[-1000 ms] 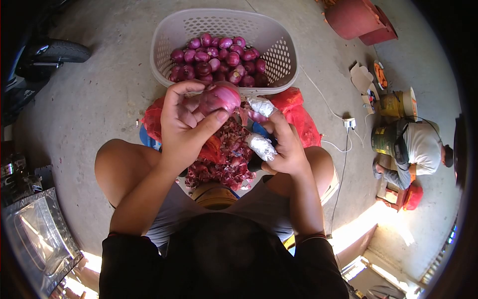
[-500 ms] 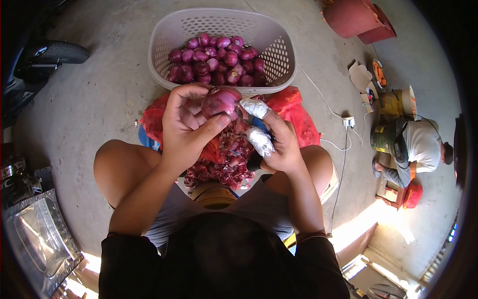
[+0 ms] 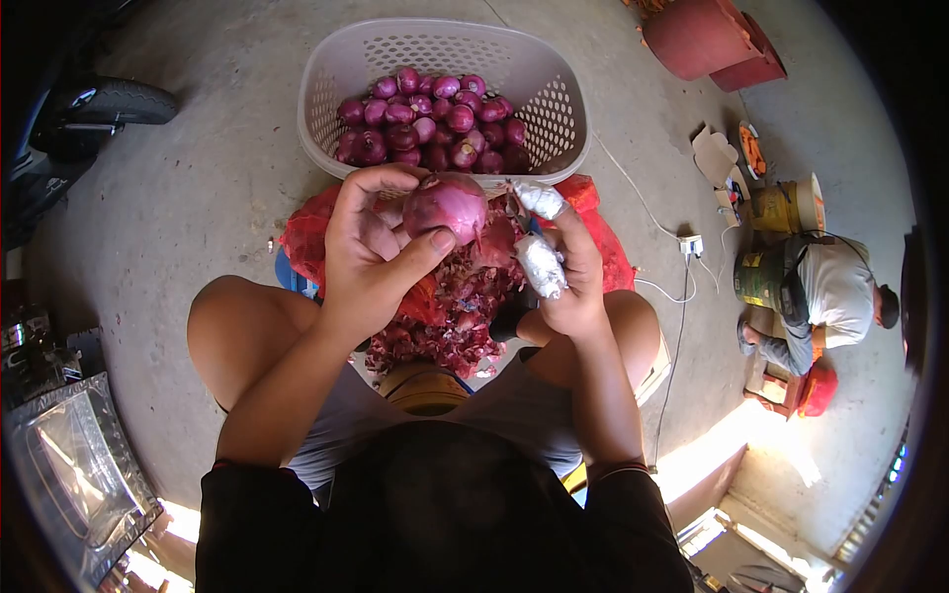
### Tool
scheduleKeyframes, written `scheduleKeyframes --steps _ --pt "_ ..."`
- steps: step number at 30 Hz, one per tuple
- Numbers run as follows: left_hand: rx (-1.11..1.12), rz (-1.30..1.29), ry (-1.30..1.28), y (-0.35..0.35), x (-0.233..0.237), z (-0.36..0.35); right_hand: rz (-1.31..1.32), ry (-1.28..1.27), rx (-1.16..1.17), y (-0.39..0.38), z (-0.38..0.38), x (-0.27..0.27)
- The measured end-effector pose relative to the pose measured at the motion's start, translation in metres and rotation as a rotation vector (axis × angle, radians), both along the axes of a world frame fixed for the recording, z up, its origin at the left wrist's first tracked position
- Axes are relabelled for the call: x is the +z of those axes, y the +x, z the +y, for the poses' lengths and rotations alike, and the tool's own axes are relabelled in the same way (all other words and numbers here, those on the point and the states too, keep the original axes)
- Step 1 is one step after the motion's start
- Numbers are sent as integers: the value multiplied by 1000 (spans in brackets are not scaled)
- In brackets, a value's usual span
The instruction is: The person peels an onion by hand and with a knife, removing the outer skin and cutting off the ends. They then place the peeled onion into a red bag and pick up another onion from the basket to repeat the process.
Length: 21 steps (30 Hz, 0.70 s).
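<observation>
So the red onion (image 3: 445, 209) is near the centre of the frame, just below the lower rim of the grey basket (image 3: 321, 104) as the camera sees it. The left hand (image 3: 361, 267) has it gripped, thumb at the lower edge and fingers curled around the left and upper side. Its right side sticks out of the grip, facing the right hand (image 3: 576, 272).

That right hand is partly open, silvery wrapping (image 3: 541, 266) on the thumb and forefinger, tips spread with a gap between them. A piece of loose skin (image 3: 497, 244) hangs between onion and wrapped tips; can't tell if the tips touch it.

Room-wise, the onion's kinda boxed in: basket rim above, peel pile (image 3: 435, 336) below, hands left and right. Red mesh (image 3: 308, 237) sits left of the pile, with a red bag (image 3: 615, 252) on the right. There's wider floor (image 3: 198, 212) toward the left of the frame, and a strip on the right before the white adapter (image 3: 691, 244).

Onion looks pretty round, maybe a touch longer left to right, but honestly can't tell which way the root or neck points. The basket's long side runs left to right, onions (image 3: 435, 124) heaped inside. Another person (image 3: 835, 292) is bent over at the right side, well apart.
</observation>
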State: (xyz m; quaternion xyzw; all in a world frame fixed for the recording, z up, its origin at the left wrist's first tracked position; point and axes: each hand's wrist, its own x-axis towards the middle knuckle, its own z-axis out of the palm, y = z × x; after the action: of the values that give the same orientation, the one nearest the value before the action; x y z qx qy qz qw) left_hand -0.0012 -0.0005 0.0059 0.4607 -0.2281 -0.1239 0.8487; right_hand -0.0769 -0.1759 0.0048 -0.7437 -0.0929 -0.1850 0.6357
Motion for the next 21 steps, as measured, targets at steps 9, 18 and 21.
scheduleKeyframes --steps 9,18,21 --pt "7 -50 60 0 -1 1 222 -4 154 -12 -7 0" --pt "36 -170 156 -1 0 3 137 -166 162 -7 -13 -4" --pt "63 -248 190 1 -2 4 146 -190 162 -7 -13 -5"
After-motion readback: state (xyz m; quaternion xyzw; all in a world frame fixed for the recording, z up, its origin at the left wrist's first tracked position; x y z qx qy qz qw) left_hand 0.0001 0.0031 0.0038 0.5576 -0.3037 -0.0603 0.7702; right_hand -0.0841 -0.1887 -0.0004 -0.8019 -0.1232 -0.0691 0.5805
